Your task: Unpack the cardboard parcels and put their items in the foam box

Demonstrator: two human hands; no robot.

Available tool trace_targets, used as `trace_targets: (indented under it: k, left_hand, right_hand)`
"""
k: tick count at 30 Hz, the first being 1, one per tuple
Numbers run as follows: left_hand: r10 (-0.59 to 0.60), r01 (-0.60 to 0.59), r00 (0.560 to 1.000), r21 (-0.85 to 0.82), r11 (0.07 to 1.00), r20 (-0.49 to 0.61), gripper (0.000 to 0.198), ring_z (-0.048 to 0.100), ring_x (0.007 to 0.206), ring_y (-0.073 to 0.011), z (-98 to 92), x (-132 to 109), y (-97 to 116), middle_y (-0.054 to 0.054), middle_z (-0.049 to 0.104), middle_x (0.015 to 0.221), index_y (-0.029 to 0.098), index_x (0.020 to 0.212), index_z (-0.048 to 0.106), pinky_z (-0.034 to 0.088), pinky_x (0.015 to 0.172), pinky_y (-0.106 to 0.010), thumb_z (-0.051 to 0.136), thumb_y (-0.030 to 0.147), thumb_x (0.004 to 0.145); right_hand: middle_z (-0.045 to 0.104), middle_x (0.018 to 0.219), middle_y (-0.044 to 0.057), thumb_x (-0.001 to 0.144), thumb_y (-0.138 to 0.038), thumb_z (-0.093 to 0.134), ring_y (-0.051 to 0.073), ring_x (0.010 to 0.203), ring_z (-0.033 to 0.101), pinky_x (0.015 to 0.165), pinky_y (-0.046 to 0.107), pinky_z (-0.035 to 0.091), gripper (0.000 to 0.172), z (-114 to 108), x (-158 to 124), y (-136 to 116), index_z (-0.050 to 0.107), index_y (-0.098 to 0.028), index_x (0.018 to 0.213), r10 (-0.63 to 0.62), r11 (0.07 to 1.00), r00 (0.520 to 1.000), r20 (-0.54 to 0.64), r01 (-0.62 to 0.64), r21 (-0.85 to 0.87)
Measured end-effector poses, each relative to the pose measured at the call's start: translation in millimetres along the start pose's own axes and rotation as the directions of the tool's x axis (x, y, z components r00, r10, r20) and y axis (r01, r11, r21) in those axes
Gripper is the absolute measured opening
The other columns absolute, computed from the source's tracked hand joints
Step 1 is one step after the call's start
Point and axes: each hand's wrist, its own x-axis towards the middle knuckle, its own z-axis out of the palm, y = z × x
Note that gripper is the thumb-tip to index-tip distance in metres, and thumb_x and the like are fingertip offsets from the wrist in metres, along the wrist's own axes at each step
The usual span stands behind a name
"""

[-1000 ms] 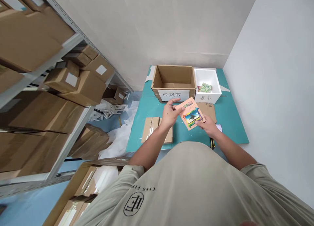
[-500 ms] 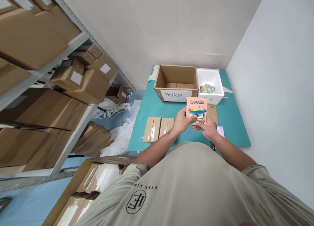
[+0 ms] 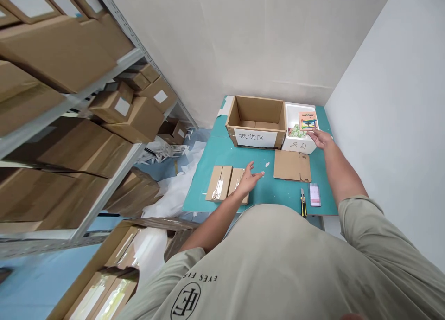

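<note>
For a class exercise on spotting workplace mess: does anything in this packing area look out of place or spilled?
Yes: crumpled white packing paper lies strewn across the floor beside the teal mat, looking spilled rather than put away.

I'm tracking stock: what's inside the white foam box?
The white foam box holds a peach-covered picture book beside a green patterned square item. Whatever lies under them cannot be seen, because they cover that part of the box floor.
</note>
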Motion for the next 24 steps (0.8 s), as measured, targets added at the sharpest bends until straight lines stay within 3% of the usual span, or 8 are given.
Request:
trace_targets:
  k: [4, 8, 18, 21, 24]
  left_hand:
    - [-0.055, 0.055, 0.998, -0.001, 0.998, -0.032, 0.104, 0.065, 0.153, -0.0413, -9.8, -4.2, -12.6, -0.028, 0.042, 0.185, 0.028, 0.174, 0.051, 0.060, 0.115, -0.051, 0.097, 0.065, 0.088]
    - [-0.061, 0.061, 0.997, -0.005, 0.998, -0.049, 0.098, 0.062, 0.156, -0.0406, -14.9, -8.4, -20.9, -0.027, 0.044, 0.184, 0.028, 0.172, 0.052, 0.062, 0.111, -0.048, 0.093, 0.066, 0.092]
    - [-0.062, 0.062, 0.998, -0.010, 0.998, -0.015, 0.099, 0.067, 0.149, -0.0399, -10.2, -9.9, -25.0, -0.028, 0.047, 0.182, 0.028, 0.171, 0.054, 0.062, 0.110, -0.050, 0.096, 0.064, 0.089]
    - [-0.056, 0.055, 0.998, -0.016, 0.998, -0.018, 0.099, 0.067, 0.148, -0.0398, -10.5, -6.9, -31.9, -0.028, 0.050, 0.180, 0.028, 0.170, 0.054, 0.062, 0.109, -0.049, 0.097, 0.064, 0.088]
    - [-0.076, 0.076, 0.997, 0.004, 0.997, -0.024, 0.093, 0.066, 0.151, -0.0370, -13.0, -2.3, -43.9, -0.026, 0.053, 0.179, 0.028, 0.172, 0.052, 0.061, 0.110, -0.046, 0.093, 0.060, 0.094]
  right_hand:
    - [0.079, 0.104, 0.009, 0.104, -0.002, 0.079, 0.014, 0.079, 0.079, 0.068, 0.017, 0.072, 0.030, -6.5, 13.4, 20.0, 0.071, -0.006, 0.132, 0.123, 0.991, 0.987, -0.102, -0.127, -0.035]
    - [0.078, 0.105, 0.009, 0.103, 0.001, 0.079, 0.011, 0.079, 0.077, 0.070, 0.016, 0.071, 0.030, -13.7, 12.6, 46.8, 0.070, -0.007, 0.131, 0.151, 0.985, 0.979, -0.138, -0.161, -0.062]
    - [0.076, 0.092, 0.004, 0.104, 0.004, 0.075, 0.012, 0.081, 0.078, 0.078, 0.018, 0.072, 0.018, -20.2, 4.3, 55.9, 0.071, -0.012, 0.111, 0.127, 0.989, 0.987, -0.094, -0.134, -0.067]
    - [0.078, 0.092, 0.005, 0.100, 0.001, 0.082, 0.013, 0.082, 0.080, 0.079, 0.018, 0.073, 0.021, -28.8, -5.8, 77.9, 0.070, -0.015, 0.108, 0.133, 0.986, 0.990, -0.039, -0.137, -0.093]
    - [0.080, 0.094, 0.006, 0.102, 0.000, 0.078, 0.015, 0.085, 0.083, 0.081, 0.020, 0.073, 0.021, -42.7, -26.3, 121.9, 0.068, -0.017, 0.110, 0.192, 0.973, 0.981, 0.013, -0.189, -0.131]
